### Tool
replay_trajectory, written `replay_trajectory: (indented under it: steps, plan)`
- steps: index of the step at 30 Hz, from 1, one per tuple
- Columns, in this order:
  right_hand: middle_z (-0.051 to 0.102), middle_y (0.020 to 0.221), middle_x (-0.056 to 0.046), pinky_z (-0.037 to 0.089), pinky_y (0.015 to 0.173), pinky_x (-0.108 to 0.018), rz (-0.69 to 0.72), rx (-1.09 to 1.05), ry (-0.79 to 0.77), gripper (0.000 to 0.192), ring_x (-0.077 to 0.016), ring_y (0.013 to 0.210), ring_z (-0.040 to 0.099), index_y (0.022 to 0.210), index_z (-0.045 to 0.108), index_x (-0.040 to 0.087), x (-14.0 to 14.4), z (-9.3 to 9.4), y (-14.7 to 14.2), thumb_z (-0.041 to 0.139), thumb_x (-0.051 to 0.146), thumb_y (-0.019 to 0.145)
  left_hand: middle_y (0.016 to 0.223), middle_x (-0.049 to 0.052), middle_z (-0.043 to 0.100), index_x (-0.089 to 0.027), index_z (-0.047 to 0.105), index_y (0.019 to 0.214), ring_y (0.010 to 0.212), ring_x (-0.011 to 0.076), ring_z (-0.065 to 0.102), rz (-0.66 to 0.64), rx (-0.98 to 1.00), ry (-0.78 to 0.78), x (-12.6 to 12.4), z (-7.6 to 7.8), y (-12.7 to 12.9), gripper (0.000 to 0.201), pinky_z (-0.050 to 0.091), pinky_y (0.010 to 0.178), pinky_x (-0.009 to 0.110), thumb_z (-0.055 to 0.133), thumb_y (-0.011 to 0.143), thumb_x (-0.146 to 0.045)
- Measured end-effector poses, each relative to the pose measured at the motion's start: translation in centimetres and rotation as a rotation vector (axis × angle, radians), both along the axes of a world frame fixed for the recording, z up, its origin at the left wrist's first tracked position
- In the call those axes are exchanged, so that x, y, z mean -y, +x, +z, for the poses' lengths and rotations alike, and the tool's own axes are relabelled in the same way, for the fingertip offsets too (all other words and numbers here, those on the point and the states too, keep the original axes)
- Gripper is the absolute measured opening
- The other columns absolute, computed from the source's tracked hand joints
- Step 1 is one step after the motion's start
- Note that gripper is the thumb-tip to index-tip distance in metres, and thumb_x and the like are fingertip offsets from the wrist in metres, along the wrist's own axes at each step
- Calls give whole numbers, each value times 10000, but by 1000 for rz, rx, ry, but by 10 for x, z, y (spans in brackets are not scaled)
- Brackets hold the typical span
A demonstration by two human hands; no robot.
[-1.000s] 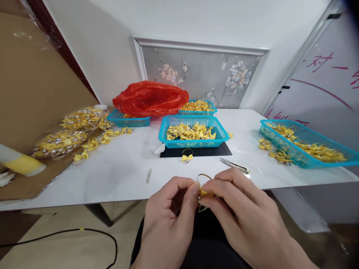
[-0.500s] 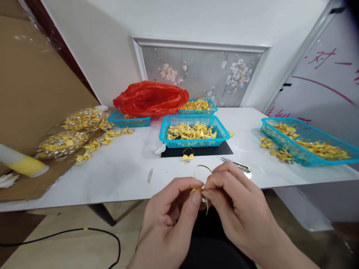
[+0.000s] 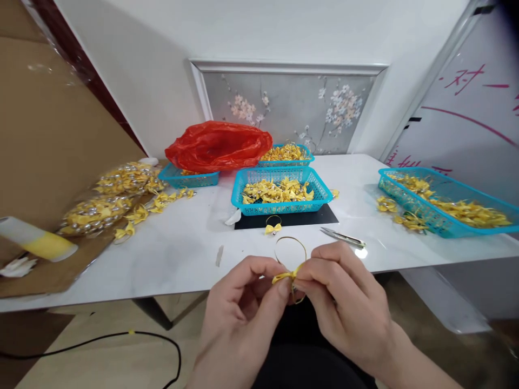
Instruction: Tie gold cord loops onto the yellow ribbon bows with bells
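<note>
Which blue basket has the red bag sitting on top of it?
The far-left blue basket: the red plastic bag rests over it. The other three baskets stand uncovered, showing their yellow bows.

A white marble-look table (image 3: 170, 248) carries a turquoise plastic mesh basket (image 3: 281, 192) at its middle, standing on a flat black mat (image 3: 320, 217). Behind it to the left lies a crumpled red plastic bag (image 3: 219, 146). Small metal snips (image 3: 343, 236) lie before the mat to the right; another long turquoise plastic basket (image 3: 446, 202) sits far right.

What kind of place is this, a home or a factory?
Probably a home used for craft piecework: a white table holds blue baskets of yellow bows, and a flowered wall panel stands behind.
</note>
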State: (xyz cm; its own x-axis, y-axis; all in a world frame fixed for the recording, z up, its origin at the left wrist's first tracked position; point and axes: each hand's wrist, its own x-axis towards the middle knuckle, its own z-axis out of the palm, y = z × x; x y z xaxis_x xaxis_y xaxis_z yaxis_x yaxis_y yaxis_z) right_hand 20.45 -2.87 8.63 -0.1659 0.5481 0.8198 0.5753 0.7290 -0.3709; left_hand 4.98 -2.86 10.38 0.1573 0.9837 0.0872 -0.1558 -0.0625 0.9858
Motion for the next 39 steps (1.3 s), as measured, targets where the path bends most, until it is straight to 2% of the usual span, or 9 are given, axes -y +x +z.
replay_trajectory:
  steps: [4,9,12,14,16,19,23,32,39]
  plan:
    - [559,844,-23,521,668,-222,101,-83,-117,158,-128,776,560,945,594,182,3,7,8,521,42,928,717,-26,705,-210,714,804,685,106,655,-55,109,-85,-1,-1,-1,64,552,679,163,742,844,-250]
    - [617,964,-25,531,718,-182,111,-120,-231,335,-102,861,599,1179,581,198,13,8,21,437,4,948,705,-24,683,-173,712,755,610,103,679,-24,256,-224,-2,4,-1,119,565,612,154,817,763,-228]
    - [638,941,1,533,622,-156,64,-200,-225,385,-77,725,612,1263,516,219,20,4,22,447,19,941,694,-20,662,-157,697,743,597,104,669,-35,334,-289,-5,6,-1,129,571,590,159,818,750,-200]
    - [635,812,36,511,556,-133,2,-176,-241,306,-53,582,579,1160,560,210,24,5,20,468,25,935,697,-17,663,-159,696,745,600,105,666,-53,343,-305,-7,6,-1,122,576,595,165,811,757,-200]
    - [623,764,38,511,567,-125,-24,-102,-222,255,-45,561,578,1036,608,196,26,8,17,476,9,923,717,-15,681,-171,704,757,615,101,665,-46,310,-279,-7,3,-1,114,573,610,158,809,766,-215]
    - [628,892,-24,527,605,-153,-34,-35,-113,277,-72,689,635,1005,663,180,26,9,11,515,-24,889,760,-21,712,-207,717,783,667,104,661,43,197,-162,-5,-2,-1,107,571,659,159,815,768,-246]
    - [588,774,-33,472,483,-196,-102,-72,10,246,-86,593,584,974,711,140,23,6,2,601,-42,850,793,-32,713,-242,719,811,724,111,642,140,73,-24,-1,-7,-1,86,557,699,156,792,799,-287]
    - [570,634,-47,471,476,-242,-145,8,140,115,-116,545,527,919,719,68,19,4,-9,645,2,860,795,-31,709,-251,719,818,733,114,632,147,50,18,-2,-7,-2,79,547,698,152,767,822,-314]
    - [567,650,-53,427,477,-239,-163,16,108,143,-111,551,508,886,728,88,17,9,-2,611,6,876,764,-39,700,-252,716,813,712,105,625,144,34,0,-2,-9,-2,71,536,696,138,772,816,-296]
